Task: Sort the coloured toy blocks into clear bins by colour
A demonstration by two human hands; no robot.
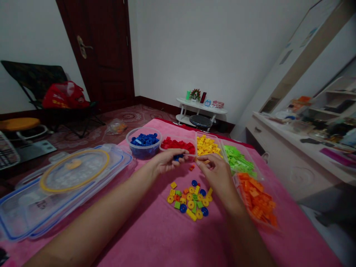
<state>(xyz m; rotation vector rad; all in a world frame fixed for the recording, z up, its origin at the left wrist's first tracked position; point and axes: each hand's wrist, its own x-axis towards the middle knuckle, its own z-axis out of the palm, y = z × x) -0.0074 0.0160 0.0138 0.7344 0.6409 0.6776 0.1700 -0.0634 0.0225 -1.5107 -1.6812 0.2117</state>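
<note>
My left hand [170,161] is closed around dark blue toy bricks [178,157], partly hidden by the fingers, in front of the red brick tub. Close by on the right, my right hand [214,168] pinches a small orange-yellow toy brick [205,161]; its exact shape is blurred. The fingertips of both hands are near each other above the cloth. Below them lies a loose pile of yellow, green, orange and blue pieces [190,200], some of them round like wheels. A few small red pieces [192,168] lie between the hands and the pile.
Around the hands stand a round tub of blue bricks [144,152] and boxes of red [178,144], yellow [207,144], green [238,160] and orange bricks [257,200]. Stacked clear lids [66,189] lie left on the pink cloth [133,237]. A drawer cabinet [292,148] stands right.
</note>
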